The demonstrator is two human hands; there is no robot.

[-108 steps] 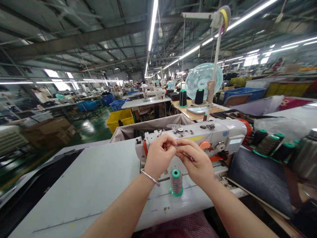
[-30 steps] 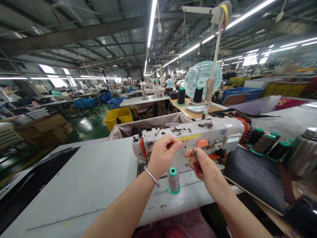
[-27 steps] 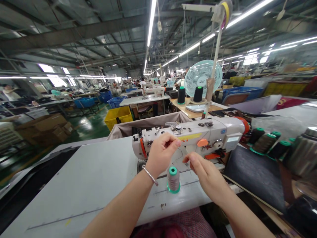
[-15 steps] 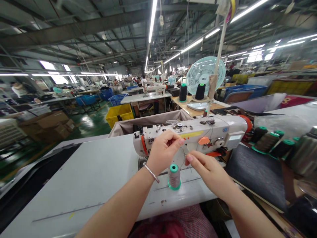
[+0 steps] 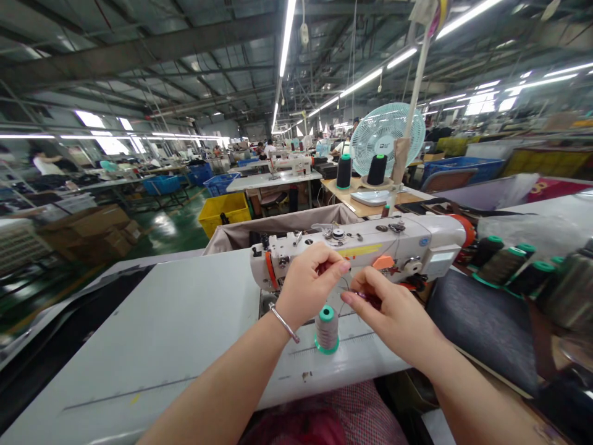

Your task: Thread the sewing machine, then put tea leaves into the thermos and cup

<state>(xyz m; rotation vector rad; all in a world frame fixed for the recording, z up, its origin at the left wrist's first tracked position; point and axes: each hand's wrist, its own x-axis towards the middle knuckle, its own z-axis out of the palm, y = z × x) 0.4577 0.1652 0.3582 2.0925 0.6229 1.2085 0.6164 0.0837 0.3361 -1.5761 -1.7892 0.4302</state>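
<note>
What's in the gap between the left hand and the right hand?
A thin thread curves between the left hand and right hand, with the white sewing machine behind it. The head view shows this.

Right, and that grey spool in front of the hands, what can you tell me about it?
The grey spool stands upright on the pale tabletop, on the near side of the sewing machine. Taupe-grey thread is wound round it in visible bands. Its green top, plastic by its look, has a dark central hole, and a wider green rim shows at its foot. The left hand is close by; whether they touch is unclear.
</note>
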